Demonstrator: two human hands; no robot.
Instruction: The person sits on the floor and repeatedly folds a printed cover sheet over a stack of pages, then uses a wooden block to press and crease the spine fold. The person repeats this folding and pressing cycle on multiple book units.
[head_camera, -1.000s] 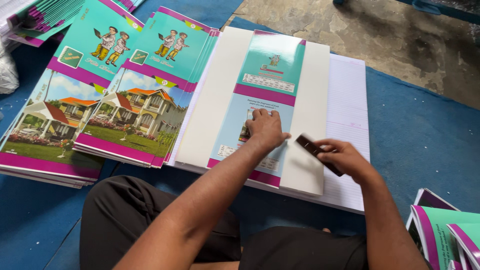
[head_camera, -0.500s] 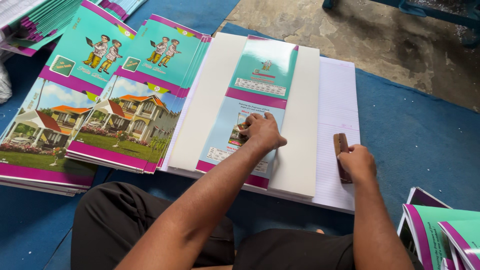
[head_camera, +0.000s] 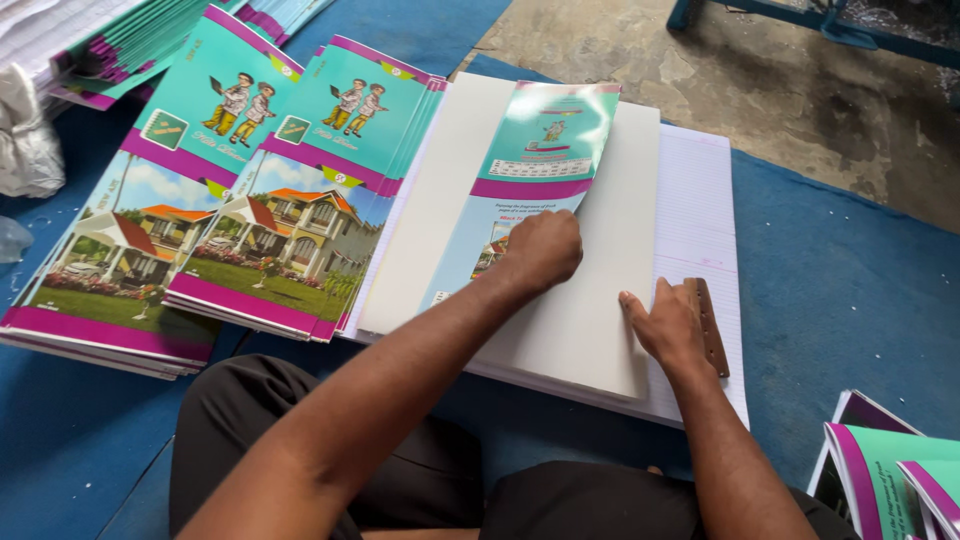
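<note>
The left hand (head_camera: 540, 250) lies on the teal and purple cover sheet (head_camera: 535, 180), with its fingers curled down and pressing the lower part of the sheet; it does not close around anything. The cover sheet rests on a white board (head_camera: 600, 330), and this board lies on a stack of ruled white paper (head_camera: 700, 230) on the blue mat (head_camera: 840, 290) on the floor. The right hand (head_camera: 665, 325) is flat and open at the right edge of the white board, fingers spread, holding nothing. Just beside its fingers, a brown wooden stick (head_camera: 708, 325) lies on the ruled paper. To the left, two piles of printed covers (head_camera: 250, 210) with a house picture lie side by side on the mat. At the lower right corner some more covers (head_camera: 890, 460) are seen.
</note>
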